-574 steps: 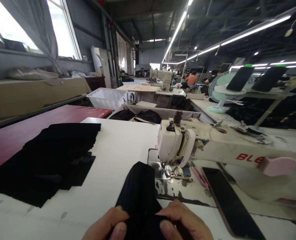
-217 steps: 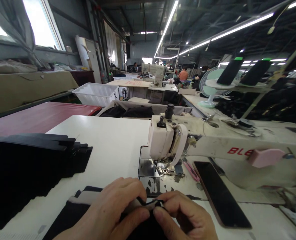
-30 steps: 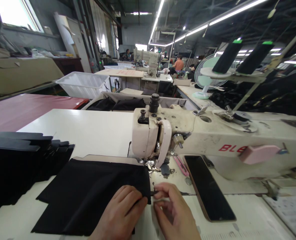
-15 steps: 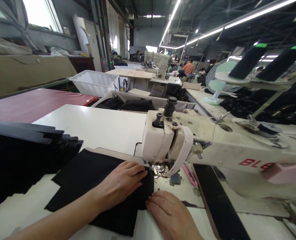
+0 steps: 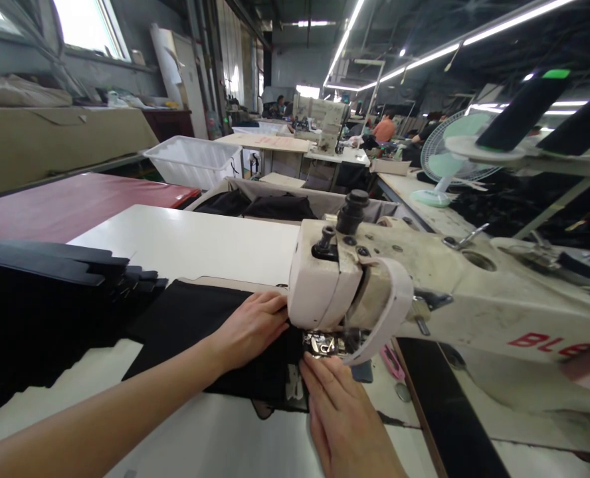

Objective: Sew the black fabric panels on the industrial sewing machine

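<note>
- Your left hand (image 5: pixel 252 326) lies flat, palm down, on the black fabric piece (image 5: pixel 200 332), fingers together and pointing at the sewing machine head (image 5: pixel 339 282); the fingertips are just beside the head's left face.
- Your right hand (image 5: pixel 342 415) is flat too, fingers extended and close together, pressing the near edge of the fabric just in front of the presser foot (image 5: pixel 325 345). It pinches nothing that can be seen.
- The black fabric piece is spread on the white table (image 5: pixel 190 242), left of the machine head, its right edge running under the presser foot. A small white label (image 5: pixel 293 383) shows on the fabric, touching your right fingertips.
- Left of the machine head, well apart from it, a stack of black cut pieces (image 5: pixel 40 312) sits on the same table; the fabric piece reaches close to it.
- Right of the head, a dark phone (image 5: pixel 439 405) lies on the machine bed, with pink snips (image 5: pixel 391 362) between it and the presser foot.
- Behind the machine head: a trough of dark cloth (image 5: pixel 265 206), then a white plastic bin (image 5: pixel 193 159) further back.
- Behind the machine arm, a green fan (image 5: pixel 444 159). Workers far beyond, too small to detail.
</note>
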`<action>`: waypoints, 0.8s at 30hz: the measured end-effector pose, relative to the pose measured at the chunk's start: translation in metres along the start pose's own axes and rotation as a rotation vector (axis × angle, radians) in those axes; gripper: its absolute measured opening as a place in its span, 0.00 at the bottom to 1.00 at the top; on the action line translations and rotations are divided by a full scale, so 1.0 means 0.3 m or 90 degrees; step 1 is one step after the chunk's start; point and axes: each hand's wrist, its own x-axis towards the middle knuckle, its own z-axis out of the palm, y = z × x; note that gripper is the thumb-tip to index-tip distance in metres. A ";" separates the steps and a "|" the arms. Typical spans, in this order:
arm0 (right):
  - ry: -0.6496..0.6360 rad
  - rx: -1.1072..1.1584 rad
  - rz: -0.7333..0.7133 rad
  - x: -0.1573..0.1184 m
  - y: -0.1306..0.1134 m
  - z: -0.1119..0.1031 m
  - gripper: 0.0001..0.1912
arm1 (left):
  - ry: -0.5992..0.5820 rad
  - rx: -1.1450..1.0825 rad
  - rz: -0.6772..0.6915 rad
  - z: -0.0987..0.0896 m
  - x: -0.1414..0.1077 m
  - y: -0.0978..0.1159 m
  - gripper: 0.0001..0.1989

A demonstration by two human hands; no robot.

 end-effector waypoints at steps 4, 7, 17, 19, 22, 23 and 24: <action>-0.016 0.008 0.014 -0.002 -0.009 -0.003 0.27 | 0.020 -0.001 -0.028 0.018 0.020 -0.041 0.13; -0.007 0.032 0.021 -0.002 -0.013 -0.009 0.27 | 0.029 0.004 -0.046 0.026 0.030 -0.058 0.14; 0.102 0.421 0.232 -0.064 -0.043 -0.021 0.27 | 0.008 0.066 -0.061 0.012 0.015 -0.029 0.11; 0.138 0.713 0.382 -0.084 -0.073 -0.008 0.23 | -0.008 0.085 -0.063 0.005 0.016 -0.027 0.11; 0.136 1.141 0.525 -0.100 -0.107 -0.003 0.25 | -0.035 0.127 -0.074 -0.010 0.007 0.008 0.11; 0.124 1.237 0.559 -0.101 -0.113 -0.009 0.26 | -0.044 0.146 -0.085 -0.015 -0.004 0.034 0.11; 0.112 1.310 0.594 -0.101 -0.119 -0.018 0.26 | -0.051 0.165 -0.099 -0.018 -0.018 0.066 0.10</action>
